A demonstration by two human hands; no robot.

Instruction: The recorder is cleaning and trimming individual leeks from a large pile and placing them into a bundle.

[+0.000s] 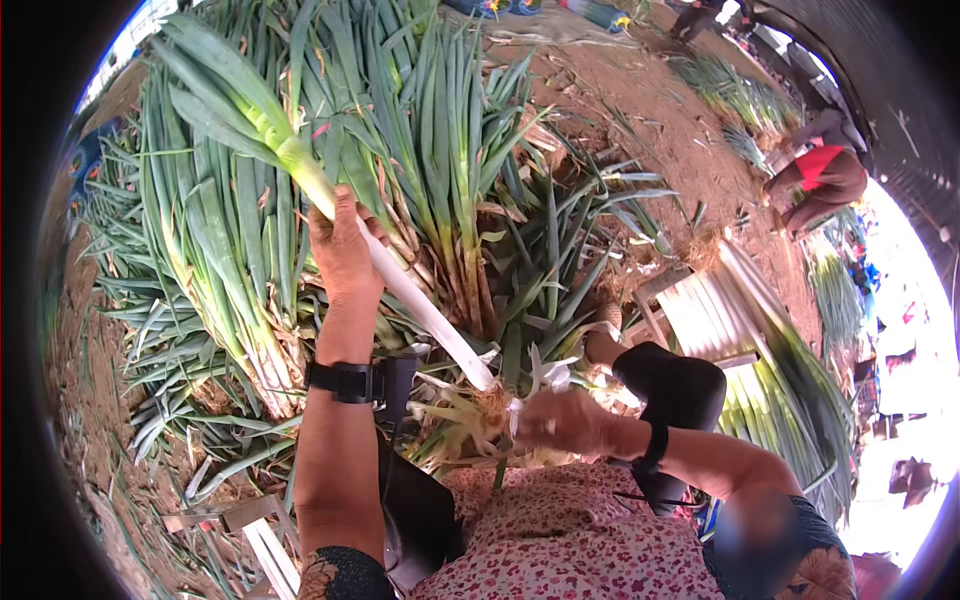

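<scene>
My left hand [346, 247] grips a large green onion [420, 300] partway up its pale stalk. The onion slants from its broad green leaves at the upper left to its root end near my lap. Close beside the bushy roots [491, 405] is my right hand [562, 424], blurred, its fingers curled. Something small and whitish shows at its fingertips; I cannot tell what it is or whether the hand holds it. Peeled outer leaves [457, 420] lie under the root end.
Unpeeled green onions [225, 247] are heaped ahead and to the left. Cleaned stalks [712, 315] lie in a rack at my right. A small wooden frame [232, 514] stands at lower left. At upper right a person [821, 176] bends over, near more onions [735, 90] on the soil.
</scene>
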